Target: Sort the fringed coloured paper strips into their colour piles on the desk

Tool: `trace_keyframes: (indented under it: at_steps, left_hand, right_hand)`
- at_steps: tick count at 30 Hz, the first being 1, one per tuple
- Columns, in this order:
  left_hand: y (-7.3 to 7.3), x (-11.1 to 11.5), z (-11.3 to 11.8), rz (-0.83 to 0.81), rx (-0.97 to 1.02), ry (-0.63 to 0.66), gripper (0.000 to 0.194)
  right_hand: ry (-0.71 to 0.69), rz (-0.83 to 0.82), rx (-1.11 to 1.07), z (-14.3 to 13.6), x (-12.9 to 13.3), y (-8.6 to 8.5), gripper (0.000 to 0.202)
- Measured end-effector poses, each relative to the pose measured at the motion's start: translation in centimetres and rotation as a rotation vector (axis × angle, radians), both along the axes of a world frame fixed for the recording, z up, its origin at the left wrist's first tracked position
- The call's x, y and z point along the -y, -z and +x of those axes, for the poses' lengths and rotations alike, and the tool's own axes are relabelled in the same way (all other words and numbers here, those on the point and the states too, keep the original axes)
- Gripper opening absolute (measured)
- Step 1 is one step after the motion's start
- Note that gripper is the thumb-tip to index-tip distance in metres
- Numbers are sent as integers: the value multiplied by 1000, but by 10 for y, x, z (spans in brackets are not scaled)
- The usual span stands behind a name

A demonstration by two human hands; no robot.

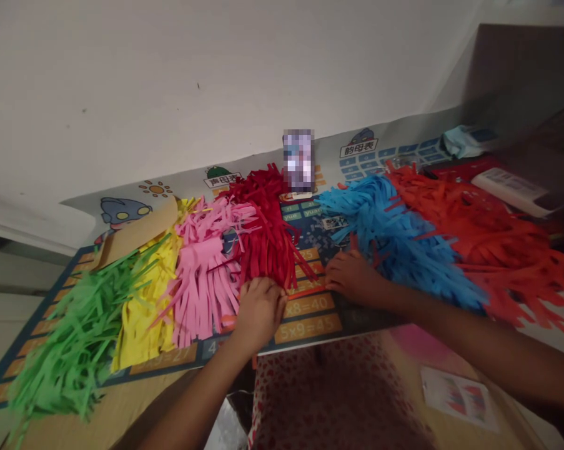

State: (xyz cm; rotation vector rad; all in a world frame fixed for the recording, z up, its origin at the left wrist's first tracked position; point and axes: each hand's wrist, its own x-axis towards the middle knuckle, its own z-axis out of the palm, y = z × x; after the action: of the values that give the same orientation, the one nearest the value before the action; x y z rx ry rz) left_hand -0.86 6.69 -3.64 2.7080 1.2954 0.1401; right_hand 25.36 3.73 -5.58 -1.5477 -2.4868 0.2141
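Note:
A thin orange-red paper strip (306, 292) stretches between my two hands, low over the printed mat (310, 334). My left hand (262, 305) is closed at the strip's left end, just below a bundle of dark red fringed paper (268, 247). At the other end, the curled fingers of my right hand (356, 278) pinch the strip, beside a bundle of blue fringed paper (398, 234). My fingertips are partly hidden. Pink fringed paper (204, 269) lies left of my left hand.
Yellow (143, 325) and green fringed paper (73, 344) lie at the left, near a brown cardboard piece (136, 234). Orange-red fringed paper (492, 244) spreads at the right. A phone (299, 160) with a blurred screen leans near the wall. A printed card (460, 397) lies lower right.

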Motion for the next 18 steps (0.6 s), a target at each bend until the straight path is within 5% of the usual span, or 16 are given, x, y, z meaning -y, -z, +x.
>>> trace_keyframes:
  at_steps: [5,9,13,18]
  left_hand:
    - [-10,-2,8,-24,-66,-56,14]
    - [-4,-1,8,141,9,197,19]
    - [6,1,8,279,87,288,13]
    - [2,4,17,262,59,332,4]
  right_hand:
    - [99,-162,20,-8,-10,-24,15]
    - [123,-210,95,-15,-14,-37,11]
    - [0,-34,122,-25,-6,-30,7]
    - [-149,168,128,-37,3,-12,18]
